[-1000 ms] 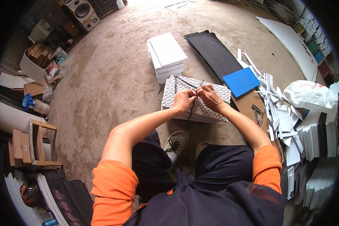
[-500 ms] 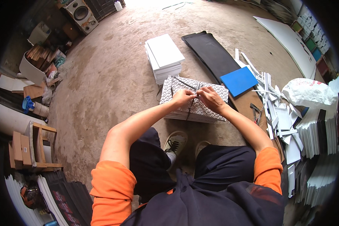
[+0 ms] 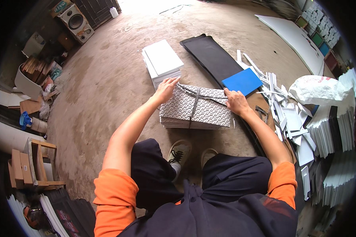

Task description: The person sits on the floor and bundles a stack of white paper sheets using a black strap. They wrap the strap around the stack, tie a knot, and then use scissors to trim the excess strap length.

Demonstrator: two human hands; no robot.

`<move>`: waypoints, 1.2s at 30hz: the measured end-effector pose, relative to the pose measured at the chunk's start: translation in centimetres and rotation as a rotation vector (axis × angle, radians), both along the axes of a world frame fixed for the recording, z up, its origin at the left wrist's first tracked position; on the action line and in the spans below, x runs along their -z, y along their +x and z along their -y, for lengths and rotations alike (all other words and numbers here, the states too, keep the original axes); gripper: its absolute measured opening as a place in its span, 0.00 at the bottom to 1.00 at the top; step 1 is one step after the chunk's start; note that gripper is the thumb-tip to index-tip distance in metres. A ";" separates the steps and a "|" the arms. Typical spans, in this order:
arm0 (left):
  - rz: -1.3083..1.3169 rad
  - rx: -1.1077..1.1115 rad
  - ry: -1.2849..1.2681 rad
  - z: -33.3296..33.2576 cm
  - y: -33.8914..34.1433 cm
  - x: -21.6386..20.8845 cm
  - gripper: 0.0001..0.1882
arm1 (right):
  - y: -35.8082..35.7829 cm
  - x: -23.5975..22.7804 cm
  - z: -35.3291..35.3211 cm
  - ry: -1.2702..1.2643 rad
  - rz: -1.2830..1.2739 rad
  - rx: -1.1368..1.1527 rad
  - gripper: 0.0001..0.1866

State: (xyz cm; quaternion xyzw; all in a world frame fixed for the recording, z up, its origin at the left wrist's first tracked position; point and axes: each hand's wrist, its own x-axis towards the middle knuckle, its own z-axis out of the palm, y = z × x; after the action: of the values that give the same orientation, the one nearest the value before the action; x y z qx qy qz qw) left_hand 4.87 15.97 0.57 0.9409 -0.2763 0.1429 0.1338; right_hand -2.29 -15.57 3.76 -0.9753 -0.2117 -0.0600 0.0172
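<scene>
Concrete floor (image 3: pixel 95 118) bears the bundle (image 3: pixel 213 113), its strap crossing (image 3: pixel 196 95) bared now the left hand (image 3: pixel 167 90) has moved to its far-left corner, right hand (image 3: pixel 237 102) to its right end; fingers bunched, any pinch unclear.

bright light (image 3: pixel 135 5) whitens the far end of the stained floor (image 3: pixel 106 75) beside a dark panelled wall (image 3: pixel 95 12).

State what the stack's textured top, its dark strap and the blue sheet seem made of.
Textured top: perhaps foam or plastic, matte; its raised pattern shows shadows.
Dark strap: likely plastic or rubber, faintly shiny; thin, bending over the edge.
Blue sheet: plastic or foam board, perhaps; smooth, with even colour and straight edges.
</scene>
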 end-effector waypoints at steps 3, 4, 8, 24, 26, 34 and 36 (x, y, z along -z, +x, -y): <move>-0.146 0.039 -0.012 1.4 0.3 -0.6 0.13 | -0.4 0.4 1.4 -0.070 -0.054 0.052 0.16; -0.175 0.012 0.001 2.0 0.4 -0.9 0.11 | -0.4 0.6 1.8 -0.088 -0.055 0.056 0.14; -0.075 0.076 0.091 2.9 0.9 -2.2 0.07 | 0.2 0.6 2.7 0.056 0.020 0.123 0.08; -0.279 0.082 -0.064 4.3 -4.3 -9.6 0.13 | -1.0 -11.3 -0.6 1.633 -0.635 0.083 0.11; -0.295 0.047 -0.073 4.2 -4.4 -10.8 0.12 | -1.3 -11.7 -1.1 1.572 -0.589 0.177 0.11; -0.318 0.021 0.197 0.4 -4.4 -7.3 0.17 | -2.0 -11.0 -1.6 0.859 -0.660 0.283 0.10; -0.364 0.010 0.198 0.5 -5.2 -7.0 0.19 | -2.1 -9.4 -1.0 0.808 -0.609 0.363 0.10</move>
State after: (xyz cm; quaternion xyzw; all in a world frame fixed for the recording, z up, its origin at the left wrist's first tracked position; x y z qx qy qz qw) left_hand -0.31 15.46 7.57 0.9583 -0.2651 -0.0580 0.0893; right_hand -4.41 -14.53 13.16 -0.8852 0.0151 0.1468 0.4412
